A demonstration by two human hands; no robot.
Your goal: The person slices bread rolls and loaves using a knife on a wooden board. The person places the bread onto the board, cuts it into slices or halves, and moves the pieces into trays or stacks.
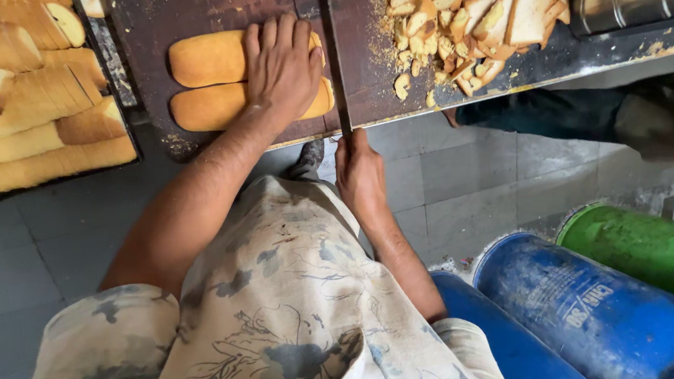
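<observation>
Dark, crumb-dusted wooden desk (200, 14) over a grey tiled floor. My left hand (284, 64) lies flat and open, pressing two long bread loaves (210, 83) at 11 o'clock; they run side to side, ends at 3 and 9. My right grip (358, 175) is clenched on the blade's (331, 52) handle. Cut slices (468, 15) piled at 1 o'clock, so I'd say plenty's done; these two are uncut.

A single head-worn camera looked steeply down from close above the person's own torso and arms, facing forward over the counter (215, 5) edge, with the tiled floor (467, 194) below filling the lower frame.
</observation>
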